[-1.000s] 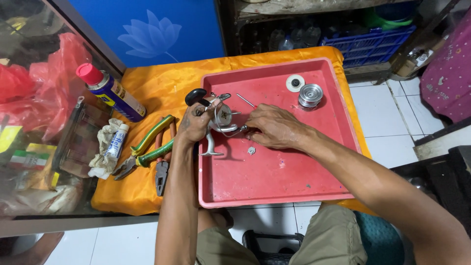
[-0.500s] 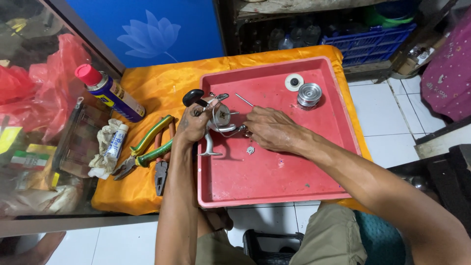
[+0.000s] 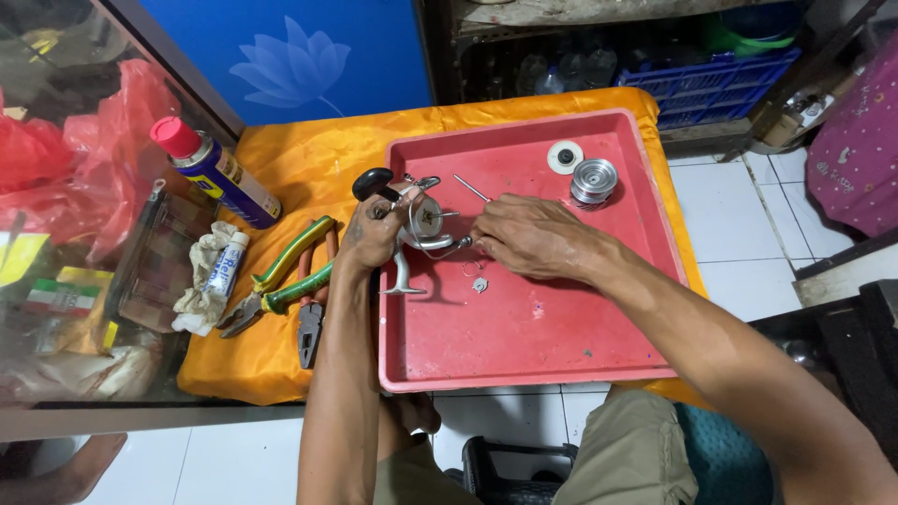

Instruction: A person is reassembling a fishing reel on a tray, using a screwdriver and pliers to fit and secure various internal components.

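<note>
Gripping the small silver metal fishing reel (image 3: 416, 224) firmly by its rigid body, left hand (image 3: 372, 236) steadies it while right hand (image 3: 528, 238) pinches its thin, springy bail wire — light, fiddly, probably greasy.

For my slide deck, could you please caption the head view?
Left hand grips a fishing reel over a red tray; right hand works at its bail.

Small repair workshop, as I read it: red parts tray (image 3: 524, 365) under my fingers on an orange-clothed bench (image 3: 309, 159); pliers (image 3: 281, 281) and spray can (image 3: 215, 171) left of them; crate-stacked shelving (image 3: 720, 65) beyond; tiled floor (image 3: 720, 234).
</note>
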